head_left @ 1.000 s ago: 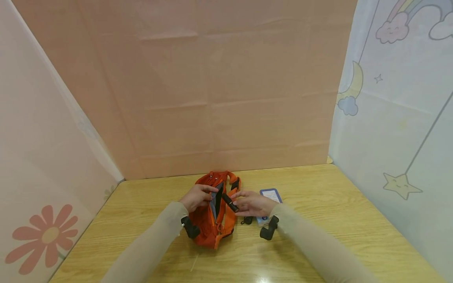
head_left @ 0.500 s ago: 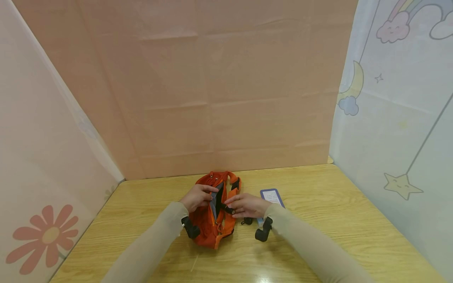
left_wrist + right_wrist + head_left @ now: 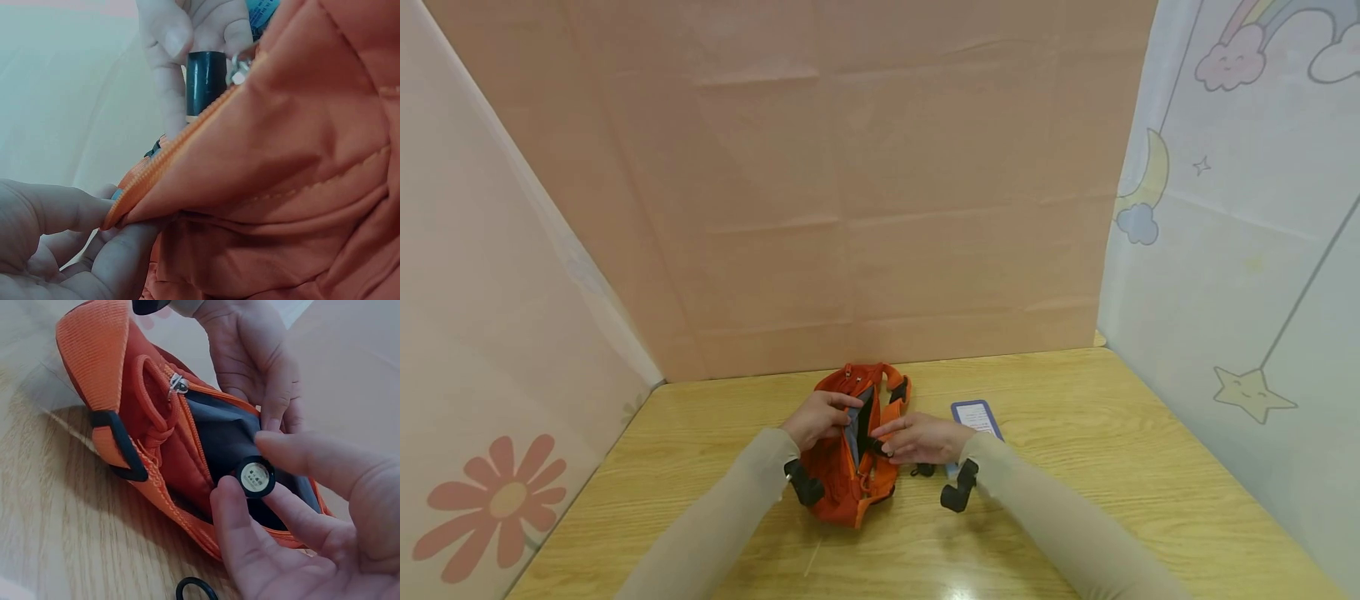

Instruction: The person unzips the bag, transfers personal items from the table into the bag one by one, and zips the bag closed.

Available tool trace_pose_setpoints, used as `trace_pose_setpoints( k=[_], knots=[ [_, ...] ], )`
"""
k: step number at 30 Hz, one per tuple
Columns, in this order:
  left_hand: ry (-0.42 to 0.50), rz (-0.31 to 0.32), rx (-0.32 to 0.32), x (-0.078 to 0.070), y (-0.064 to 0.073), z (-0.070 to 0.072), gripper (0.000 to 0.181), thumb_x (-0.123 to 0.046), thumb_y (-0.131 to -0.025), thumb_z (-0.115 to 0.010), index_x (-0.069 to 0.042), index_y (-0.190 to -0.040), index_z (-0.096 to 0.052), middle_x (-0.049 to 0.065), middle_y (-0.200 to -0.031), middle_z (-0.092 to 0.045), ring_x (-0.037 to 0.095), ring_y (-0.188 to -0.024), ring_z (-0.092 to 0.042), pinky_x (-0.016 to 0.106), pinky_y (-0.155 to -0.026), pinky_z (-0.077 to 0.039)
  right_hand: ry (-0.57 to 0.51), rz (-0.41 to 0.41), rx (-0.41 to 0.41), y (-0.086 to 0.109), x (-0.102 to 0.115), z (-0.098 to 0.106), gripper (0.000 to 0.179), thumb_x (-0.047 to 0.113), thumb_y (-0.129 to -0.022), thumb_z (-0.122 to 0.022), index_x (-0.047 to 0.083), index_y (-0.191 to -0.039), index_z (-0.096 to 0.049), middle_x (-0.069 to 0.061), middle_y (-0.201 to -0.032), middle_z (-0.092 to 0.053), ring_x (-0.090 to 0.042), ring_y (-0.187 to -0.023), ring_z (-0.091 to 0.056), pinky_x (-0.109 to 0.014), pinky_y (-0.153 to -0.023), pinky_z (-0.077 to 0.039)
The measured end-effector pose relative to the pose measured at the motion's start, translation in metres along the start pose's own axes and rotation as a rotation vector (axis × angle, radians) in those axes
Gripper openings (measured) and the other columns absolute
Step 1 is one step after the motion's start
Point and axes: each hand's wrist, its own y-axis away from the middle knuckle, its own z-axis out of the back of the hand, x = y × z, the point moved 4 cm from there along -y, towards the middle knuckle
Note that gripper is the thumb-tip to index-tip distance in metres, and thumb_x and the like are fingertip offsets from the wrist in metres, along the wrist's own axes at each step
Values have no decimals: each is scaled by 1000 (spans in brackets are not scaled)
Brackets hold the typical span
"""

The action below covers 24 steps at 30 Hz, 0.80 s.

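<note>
Right wrist view shows the bag (image 3: 178, 465) unzipped, its grey lining (image 3: 219, 422) exposed. At the mouth is a black tube (image 3: 255, 477), end towards the camera, grasped by the fingertips of the right hand (image 3: 925, 439); how far inside it sits I cannot tell. The left hand (image 3: 815, 419) pinches the pocket's zipped edge. Beside the bag on the table (image 3: 1187, 500) lie a small black item (image 3: 923, 470) and a blue-edged card (image 3: 973, 415), partly hidden.

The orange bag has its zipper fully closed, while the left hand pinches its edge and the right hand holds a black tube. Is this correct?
Not entirely: the zipper is open; the right wrist view shows the grey lining inside the orange bag. The left hand does pinch its edge, and the right hand holds the black tube.
</note>
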Motion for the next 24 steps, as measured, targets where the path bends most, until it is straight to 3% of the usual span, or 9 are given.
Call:
trace_pose_setpoints(
  k=[4, 8, 13, 19, 24],
  knots=[
    [0, 1, 1, 0, 0, 0, 35, 10, -91, -53, 2, -123, -64, 12, -109, -59, 17, -81, -56, 27, -68, -50, -35, 17, 32, 1, 0, 1, 47, -5, -95, -52, -9, -140, -43, -15, -131, -49, -20, -107, -58, -43, -106, -40],
    [8, -3, 4, 0, -1, -1, 36, 10, -91, -52, 3, -124, -63, 13, -108, -59, 17, -80, -56, 27, -67, -50, -60, 27, -10, 0, 0, 3, 42, -4, -96, -50, -13, -137, -43, -16, -124, -52, -22, -108, -61, -38, -103, -43],
    [14, -6, 2, 0, -1, -1, 36, 10, -90, -51, 4, -124, -62, 13, -109, -60, 17, -79, -56, 27, -66, -50, -46, 23, -79, -3, 0, 4, 37, -2, -97, -52, -15, -131, -47, -12, -108, -58, -21, -101, -64, -29, -91, -51],
    [15, 8, -1, 0, 0, 0, 36, 10, -91, -52, 2, -124, -63, 10, -106, -58, 17, -77, -52, 27, -64, -47, 45, 10, -135, -2, 1, 4, 36, 3, -96, -54, -14, -128, -52, -13, -111, -61, -17, -91, -61, -21, -74, -50],
    [10, 3, 0, -1, 2, -1, 37, 10, -90, -51, 3, -125, -63, 10, -106, -57, 17, -76, -49, 27, -63, -45, -19, 17, -184, -3, 3, 4, 31, -1, -96, -52, -18, -123, -54, -15, -110, -59, -18, -95, -62, -25, -83, -52]
  ],
)
